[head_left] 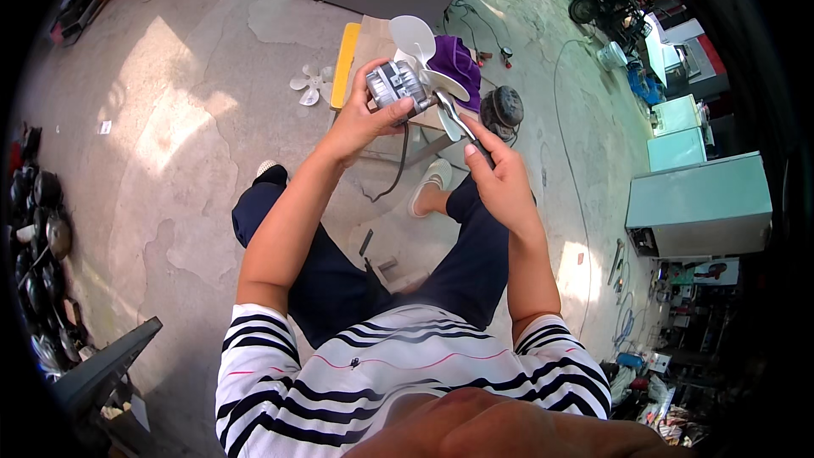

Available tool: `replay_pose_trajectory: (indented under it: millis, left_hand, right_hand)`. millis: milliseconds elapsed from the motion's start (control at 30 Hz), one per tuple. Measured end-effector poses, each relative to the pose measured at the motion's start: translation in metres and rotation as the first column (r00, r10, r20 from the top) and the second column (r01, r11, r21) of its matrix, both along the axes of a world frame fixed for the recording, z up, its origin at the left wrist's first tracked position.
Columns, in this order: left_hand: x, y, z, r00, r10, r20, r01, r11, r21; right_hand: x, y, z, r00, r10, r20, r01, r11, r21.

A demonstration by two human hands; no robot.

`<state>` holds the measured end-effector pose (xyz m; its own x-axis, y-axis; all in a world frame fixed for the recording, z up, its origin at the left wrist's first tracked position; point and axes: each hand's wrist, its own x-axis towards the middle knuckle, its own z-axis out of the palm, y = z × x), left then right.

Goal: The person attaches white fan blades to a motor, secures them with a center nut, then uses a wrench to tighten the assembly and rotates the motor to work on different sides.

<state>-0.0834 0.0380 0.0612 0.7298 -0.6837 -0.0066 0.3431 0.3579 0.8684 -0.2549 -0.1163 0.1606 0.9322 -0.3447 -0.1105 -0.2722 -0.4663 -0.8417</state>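
My left hand (360, 123) is closed around a silver fan motor (395, 85), held up above a low wooden stand (371, 41). White fan blades (413, 37) sit at the motor's right end, and a black cord (402, 165) hangs from its underside. In my right hand (502, 176) is a shiny metal hand tool (454, 114) with a dark handle; its exact kind is unclear. The tool's head is at the hub side of the blades, near the motor shaft. Whether it grips the shaft cannot be made out.
A purple cloth (455, 66) lies on the stand, beside a yellow strip (346, 58). A dark compressor (502, 108) stands right of it. Another white fan blade (311, 85) lies on the floor. Farther right are a pale green cabinet (699, 203) and a white bucket (610, 55).
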Motion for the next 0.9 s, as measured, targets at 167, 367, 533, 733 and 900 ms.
replay_pose_trajectory:
  millis: [167,367,533,733,900]
  left_hand:
    - [-0.002,-0.005,-0.004,0.996,0.025,-0.088,-0.024,1.000,0.013]
    - [0.000,-0.005,-0.002,0.981,-0.059,-0.187,0.062,0.998,0.009]
    - [0.004,-0.008,-0.001,0.979,-0.083,-0.184,0.084,0.996,-0.004]
    - [0.007,-0.011,-0.004,0.999,-0.002,-0.037,0.005,0.997,0.078]
    - [0.006,-0.015,-0.003,0.998,0.001,-0.070,0.002,0.999,0.045]
  right_hand:
    - [0.004,0.006,-0.023,0.964,0.075,0.256,-0.012,0.971,-0.239]
    - [0.006,0.014,-0.019,0.969,0.077,0.236,0.007,0.942,-0.334]
    - [0.006,0.004,-0.040,0.956,0.086,0.280,0.028,0.926,-0.378]
    - [0.006,-0.010,-0.031,0.989,0.025,0.142,-0.020,0.999,-0.043]
    - [0.008,-0.006,-0.013,0.996,0.030,0.082,-0.035,0.998,0.060]
